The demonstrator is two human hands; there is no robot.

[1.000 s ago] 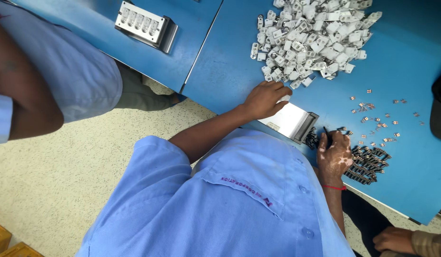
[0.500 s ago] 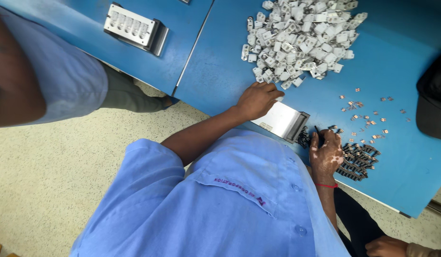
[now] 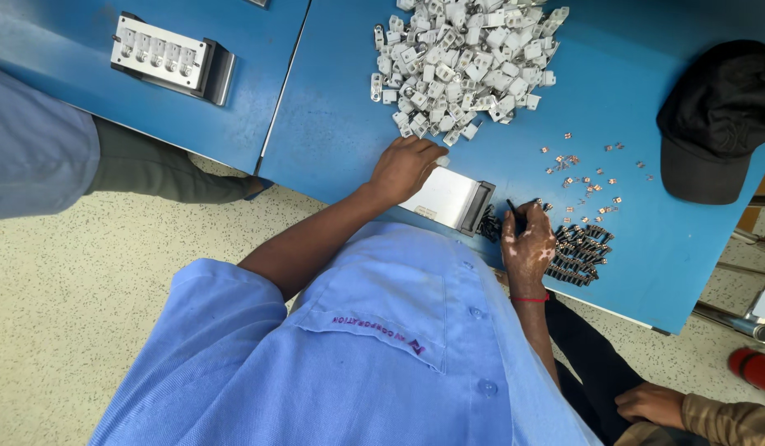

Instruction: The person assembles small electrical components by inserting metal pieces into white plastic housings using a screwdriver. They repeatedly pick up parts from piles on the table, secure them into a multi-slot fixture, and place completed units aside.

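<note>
My left hand (image 3: 405, 168) lies on the near end of a small silver metal fixture block (image 3: 452, 198) at the blue table's front edge, fingers curled over it. A heap of several white plastic parts (image 3: 461, 62) sits just beyond that hand. My right hand (image 3: 527, 242) is to the right of the block, fingertips pinched on a small dark part beside a cluster of dark metal pieces (image 3: 579, 253). Tiny copper-coloured pieces (image 3: 585, 177) are scattered past them.
A black cap (image 3: 717, 116) lies at the table's right. A second metal fixture with a row of slots (image 3: 163, 58) stands on the adjoining blue table (image 3: 234, 124) at left. Another person's sleeve (image 3: 35, 149) is at left, another person's hand (image 3: 646, 405) at lower right.
The view has shifted, so the table contents sit further left and the black cap shows more fully. Both hands stay at the fixture block and the dark pieces.
</note>
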